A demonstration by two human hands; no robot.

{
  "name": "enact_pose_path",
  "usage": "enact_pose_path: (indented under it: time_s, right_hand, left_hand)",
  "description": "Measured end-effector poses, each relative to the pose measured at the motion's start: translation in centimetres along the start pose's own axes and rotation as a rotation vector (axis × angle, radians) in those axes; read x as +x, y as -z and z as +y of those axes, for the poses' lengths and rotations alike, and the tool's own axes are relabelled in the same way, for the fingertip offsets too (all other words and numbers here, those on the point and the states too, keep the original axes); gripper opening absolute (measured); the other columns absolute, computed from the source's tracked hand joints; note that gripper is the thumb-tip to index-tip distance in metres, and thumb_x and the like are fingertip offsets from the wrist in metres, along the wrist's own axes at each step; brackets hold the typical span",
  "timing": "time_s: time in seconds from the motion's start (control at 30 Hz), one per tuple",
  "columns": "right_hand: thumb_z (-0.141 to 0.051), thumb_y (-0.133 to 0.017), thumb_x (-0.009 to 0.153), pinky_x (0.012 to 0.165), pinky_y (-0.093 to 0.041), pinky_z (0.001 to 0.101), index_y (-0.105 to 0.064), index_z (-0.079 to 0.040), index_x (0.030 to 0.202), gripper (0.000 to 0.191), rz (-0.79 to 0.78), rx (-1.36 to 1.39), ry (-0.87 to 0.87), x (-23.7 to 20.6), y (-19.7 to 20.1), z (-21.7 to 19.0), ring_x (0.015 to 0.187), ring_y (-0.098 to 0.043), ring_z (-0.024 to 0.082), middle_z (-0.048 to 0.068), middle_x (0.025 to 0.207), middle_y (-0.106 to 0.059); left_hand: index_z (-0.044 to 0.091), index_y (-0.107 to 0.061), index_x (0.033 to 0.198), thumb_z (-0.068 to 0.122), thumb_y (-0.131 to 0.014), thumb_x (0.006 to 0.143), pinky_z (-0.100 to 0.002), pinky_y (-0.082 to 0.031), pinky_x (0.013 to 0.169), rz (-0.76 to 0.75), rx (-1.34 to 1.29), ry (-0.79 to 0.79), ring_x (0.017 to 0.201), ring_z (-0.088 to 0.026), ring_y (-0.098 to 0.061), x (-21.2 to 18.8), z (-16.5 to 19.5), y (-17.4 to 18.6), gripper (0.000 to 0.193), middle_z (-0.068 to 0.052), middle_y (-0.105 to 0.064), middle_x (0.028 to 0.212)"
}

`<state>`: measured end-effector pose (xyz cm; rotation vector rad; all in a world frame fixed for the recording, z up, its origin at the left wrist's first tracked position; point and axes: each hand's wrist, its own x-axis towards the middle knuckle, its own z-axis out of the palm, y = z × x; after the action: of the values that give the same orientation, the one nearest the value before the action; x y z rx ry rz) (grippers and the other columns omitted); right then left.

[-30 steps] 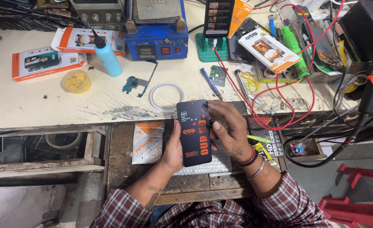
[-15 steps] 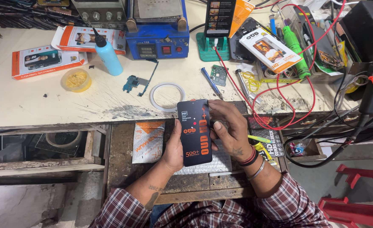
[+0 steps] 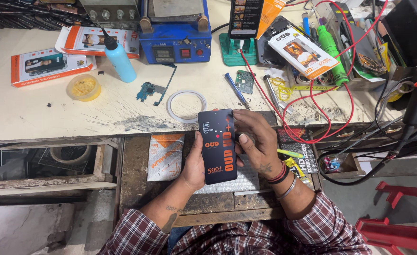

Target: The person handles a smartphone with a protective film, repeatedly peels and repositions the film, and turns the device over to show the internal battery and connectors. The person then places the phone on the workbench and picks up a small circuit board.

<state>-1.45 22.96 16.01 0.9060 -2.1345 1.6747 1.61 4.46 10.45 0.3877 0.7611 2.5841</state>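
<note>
Bright, even light from above falls on the pale desk (image 3: 38, 106), leaving soft, short shadows. Focus is sharp at centre. The lower left of the frame lies dim; the edges bend slightly.

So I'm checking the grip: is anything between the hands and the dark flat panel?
Nothing visible. The left hand cups the dark panel's left edge and the right hand presses fingers on its right edge and top corner, both in direct contact.

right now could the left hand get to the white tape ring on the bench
Probably yes: the white tape ring lies just beyond the left hand with bare bench between, but that hand is holding the dark phone panel.
</note>
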Motion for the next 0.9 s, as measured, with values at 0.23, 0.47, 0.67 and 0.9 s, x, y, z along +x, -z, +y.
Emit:
enact_pose_path:
  time_s: [0.23,0.47,0.67,0.9]
  right_hand:
    - [-0.032,-0.058,0.108,0.101,-0.056,0.0335,-0.059,0.001,0.138,0.045,0.009,-0.02,-0.004,-0.37,-0.26,0.35,0.118,-0.067,0.023,0.018,0.143,-0.058]
    - [-0.033,-0.057,0.109,0.101,-0.057,0.0326,-0.058,0.001,0.139,0.046,0.0,-0.035,-0.017,-0.61,-0.45,0.39,0.119,-0.067,0.023,0.017,0.144,-0.057]
    - [-0.032,-0.057,0.11,0.104,-0.056,0.0335,-0.058,0.001,0.14,0.045,-0.001,-0.012,-0.016,-0.67,-0.73,0.66,0.122,-0.067,0.023,0.017,0.144,-0.056]
    - [-0.034,-0.057,0.11,0.103,-0.057,0.0332,-0.059,0.001,0.139,0.046,0.006,-0.042,-0.015,-0.85,-0.75,0.98,0.12,-0.067,0.023,0.018,0.144,-0.058]
  left_hand:
    - [0.0,-0.044,0.149,0.07,-0.023,0.105,-0.041,-0.063,0.085,-0.027,-0.005,-0.016,0.099,-0.033,-0.072,-0.17,0.05,0.08,0.085,-0.019,-0.067,0.117]
    - [0.0,-0.043,0.149,0.069,-0.022,0.107,-0.04,-0.062,0.083,-0.016,0.051,-0.029,0.097,-0.032,-0.072,-0.53,0.37,-0.06,0.084,-0.019,-0.066,0.116]
    - [-0.001,-0.047,0.145,0.07,-0.021,0.106,-0.04,-0.062,0.084,-0.003,0.045,-0.016,0.098,-0.033,-0.072,-0.65,0.32,0.18,0.085,-0.019,-0.066,0.116]
    - [-0.001,-0.048,0.144,0.07,-0.021,0.106,-0.041,-0.062,0.085,-0.005,0.03,-0.006,0.098,-0.033,-0.072,-0.68,0.11,0.55,0.085,-0.019,-0.067,0.116]
